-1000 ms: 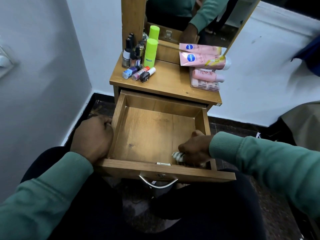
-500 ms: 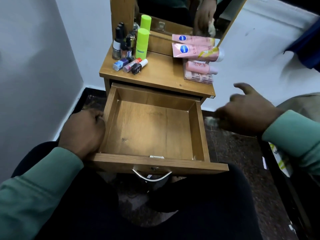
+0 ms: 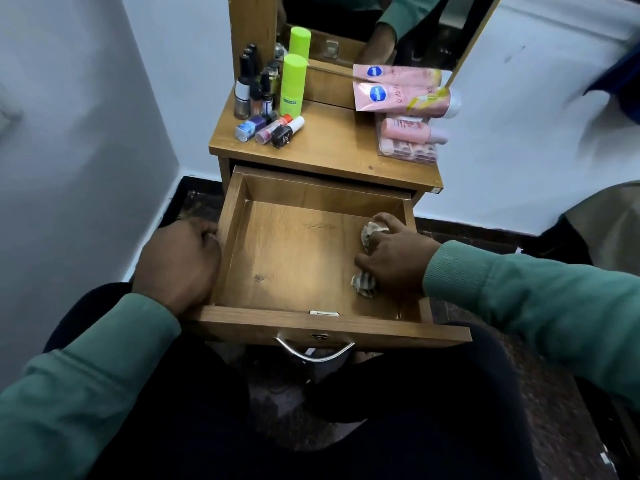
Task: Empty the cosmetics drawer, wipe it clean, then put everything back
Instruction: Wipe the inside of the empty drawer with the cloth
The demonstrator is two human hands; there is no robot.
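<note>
Right hand (image 3: 393,256) presses what looks like cloth (image 3: 364,285) inside drawer (image 3: 228,237).

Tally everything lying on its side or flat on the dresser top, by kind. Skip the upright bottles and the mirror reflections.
Small nail-polish-type bottles: 3
Large pink tube: 1
Small pink bottle: 1
Clear pack of pink items: 1
Total: 6

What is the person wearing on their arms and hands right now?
Both arms are in green long sleeves with ribbed cuffs at the wrists. The left hand and right hand are bare: no gloves, and no rings or watch visible.
</note>
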